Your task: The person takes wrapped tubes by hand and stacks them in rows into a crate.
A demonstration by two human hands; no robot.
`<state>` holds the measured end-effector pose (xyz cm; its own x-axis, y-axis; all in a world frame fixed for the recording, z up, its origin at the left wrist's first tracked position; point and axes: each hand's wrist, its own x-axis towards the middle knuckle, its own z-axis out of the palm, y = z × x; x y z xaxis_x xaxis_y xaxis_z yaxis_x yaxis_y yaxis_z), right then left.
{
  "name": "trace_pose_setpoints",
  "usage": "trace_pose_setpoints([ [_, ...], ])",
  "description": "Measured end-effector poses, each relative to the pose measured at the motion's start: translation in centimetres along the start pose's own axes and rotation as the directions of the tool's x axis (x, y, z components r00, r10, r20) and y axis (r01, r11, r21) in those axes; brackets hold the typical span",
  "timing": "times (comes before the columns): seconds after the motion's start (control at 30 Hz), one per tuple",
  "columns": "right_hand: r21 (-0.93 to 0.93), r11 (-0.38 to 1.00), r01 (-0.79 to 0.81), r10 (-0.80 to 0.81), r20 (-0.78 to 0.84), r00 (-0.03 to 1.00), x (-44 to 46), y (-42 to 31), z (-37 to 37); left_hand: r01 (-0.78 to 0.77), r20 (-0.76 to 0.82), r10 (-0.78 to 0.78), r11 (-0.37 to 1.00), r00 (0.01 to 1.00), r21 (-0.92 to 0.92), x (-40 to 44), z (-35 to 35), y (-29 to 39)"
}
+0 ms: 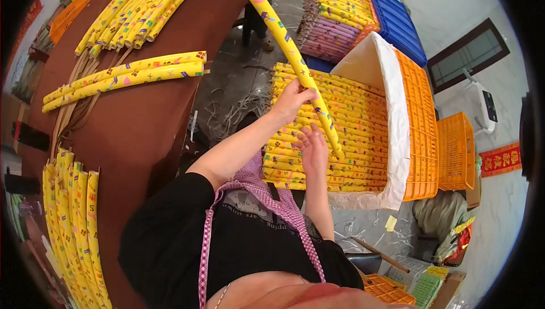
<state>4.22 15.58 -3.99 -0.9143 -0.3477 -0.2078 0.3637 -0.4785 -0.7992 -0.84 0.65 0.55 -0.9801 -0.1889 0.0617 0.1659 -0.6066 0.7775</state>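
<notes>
My left hand [293, 102] is wrapped round a long yellow printed tube [286, 42], which looks like a roll of wrapping paper. The tube slants from the table side at the top down over a crate. Just below, my right hand [312, 143] has its fingers apart beside the tube's lower end and holds nothing. Under both hands lie several rows of similar yellow rolls [357, 122], stacked in an orange crate [417, 122] lined with white sheeting [398, 150].
A brown table [142, 113] at left bears bundles of yellow rolls [142, 14], two loose rolls [125, 79] and more rolls [74, 224] near its front. Beyond the crate stand stacked yellow and pink rolls [335, 22] and a blue crate [394, 14]. Strap scraps [233, 110] litter the floor.
</notes>
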Motion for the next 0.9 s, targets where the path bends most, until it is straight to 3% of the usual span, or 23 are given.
trace_pose_setpoints([
  [0.07,0.285,0.955,-0.087,0.094,-0.011,0.995,0.4,0.0,-0.1,-0.007,-0.007,0.007,1.000,1.000,0.002,-1.0,0.6,0.4],
  [0.1,0.289,0.953,-0.095,0.099,0.000,0.995,0.5,0.0,0.0,-0.014,-0.007,0.014,1.000,1.000,0.000,-1.4,0.8,0.5],
  [0.2,0.580,0.809,-0.098,0.160,-0.056,0.986,0.6,-0.2,0.0,0.010,0.024,-0.011,0.999,1.000,0.037,-1.8,0.1,-0.1],
  [0.37,0.624,0.781,-0.024,0.103,-0.091,0.991,0.7,0.7,-1.6,0.063,0.083,-0.071,0.993,0.994,0.096,-2.7,0.1,-0.5],
  [0.53,0.652,0.758,0.014,0.068,-0.101,0.993,0.1,0.4,-2.5,0.103,0.022,-0.103,0.994,0.994,0.030,-2.8,0.0,0.2],
  [0.63,0.675,0.736,0.049,0.035,-0.110,0.993,-0.2,0.3,-3.6,0.024,-0.009,-0.023,0.995,1.000,0.102,-1.5,-1.5,1.8],
  [0.9,0.715,0.694,0.088,0.060,-0.179,0.982,-0.7,1.4,-9.3,-0.137,-0.087,0.138,0.990,0.987,0.019,0.5,-4.8,7.2],
])
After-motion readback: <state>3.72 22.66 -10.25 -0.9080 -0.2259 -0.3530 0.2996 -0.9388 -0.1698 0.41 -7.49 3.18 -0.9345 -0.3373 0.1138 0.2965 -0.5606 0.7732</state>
